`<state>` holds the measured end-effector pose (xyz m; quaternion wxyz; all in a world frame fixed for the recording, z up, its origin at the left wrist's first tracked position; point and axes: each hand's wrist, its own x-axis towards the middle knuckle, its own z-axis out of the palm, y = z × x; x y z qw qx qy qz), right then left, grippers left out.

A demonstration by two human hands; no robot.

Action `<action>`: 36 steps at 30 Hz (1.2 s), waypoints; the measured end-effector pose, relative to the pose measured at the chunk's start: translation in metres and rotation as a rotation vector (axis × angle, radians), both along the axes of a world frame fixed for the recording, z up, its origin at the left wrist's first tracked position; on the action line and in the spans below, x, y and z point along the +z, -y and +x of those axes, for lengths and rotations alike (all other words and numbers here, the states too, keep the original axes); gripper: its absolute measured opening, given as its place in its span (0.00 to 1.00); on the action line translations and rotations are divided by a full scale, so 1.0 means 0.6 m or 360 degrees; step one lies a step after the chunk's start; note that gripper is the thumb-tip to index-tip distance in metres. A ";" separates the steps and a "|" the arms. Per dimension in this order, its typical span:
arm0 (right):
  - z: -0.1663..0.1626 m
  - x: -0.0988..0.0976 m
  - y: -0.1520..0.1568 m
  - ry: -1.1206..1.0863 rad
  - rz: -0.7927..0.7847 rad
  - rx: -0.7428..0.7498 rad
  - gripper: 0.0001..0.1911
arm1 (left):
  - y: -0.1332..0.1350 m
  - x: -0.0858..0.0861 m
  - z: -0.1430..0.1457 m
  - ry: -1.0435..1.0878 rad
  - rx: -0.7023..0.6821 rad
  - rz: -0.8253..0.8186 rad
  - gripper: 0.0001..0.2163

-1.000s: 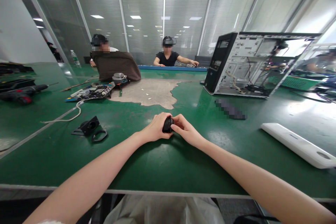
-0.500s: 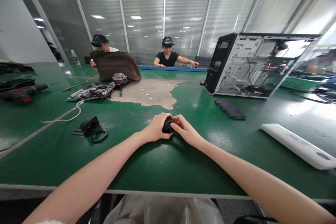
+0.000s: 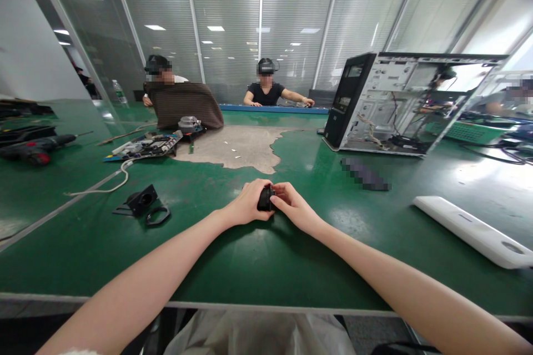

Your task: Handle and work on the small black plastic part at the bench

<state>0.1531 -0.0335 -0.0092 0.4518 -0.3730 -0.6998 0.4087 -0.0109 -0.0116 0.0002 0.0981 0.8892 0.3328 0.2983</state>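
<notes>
A small black part (image 3: 265, 199), rounded and plastic-looking, sits between my hands just over the green table (image 3: 266, 266). My left hand (image 3: 249, 201) wraps round it from the left, thumb below and fingers over the top. From the right, my right hand (image 3: 290, 203) pinches the part's near end with thumb and fingers. Much of the part is hidden by my hands, so its exact kind does not show. Left of my hands lie a black bracket with a round opening (image 3: 141, 200) and a black ring (image 3: 158, 216) with angular edges.
An opened computer case (image 3: 350, 102) stands at the right rear, with a blurred dark object (image 3: 365, 174) before it. A long white casing (image 3: 474, 230) lies at right. Circuit boards (image 3: 145, 146) and a power drill (image 3: 35, 147) are at left. Two people sit across the table.
</notes>
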 end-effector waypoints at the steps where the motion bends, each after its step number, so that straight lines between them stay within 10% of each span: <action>1: 0.001 0.000 0.000 0.0014 -0.0008 0.0008 0.11 | 0.001 0.001 0.000 0.0002 0.0002 -0.0003 0.26; 36: 0.001 0.008 0.004 -0.0023 -0.0069 0.0039 0.12 | 0.001 0.001 0.000 -0.0016 0.0016 -0.0008 0.26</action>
